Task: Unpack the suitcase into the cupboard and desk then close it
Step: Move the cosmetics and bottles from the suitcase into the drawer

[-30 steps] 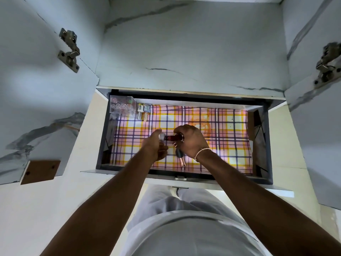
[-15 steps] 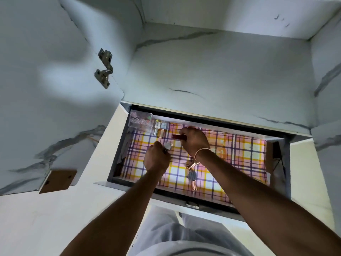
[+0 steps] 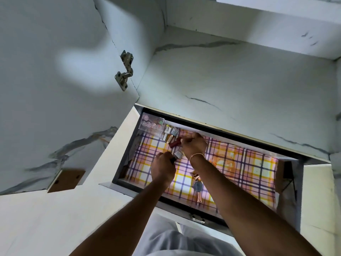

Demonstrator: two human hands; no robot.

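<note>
Open drawer: right hand pinches a dark red tube, long axis slanting toward the drawer's back left; left hand grips a silver-capped bottle. Labels unreadable.

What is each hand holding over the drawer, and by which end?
Right hand pinches the dark red tube at its near end. Left hand grips a small silver-capped bottle by its dark lower end.
</note>
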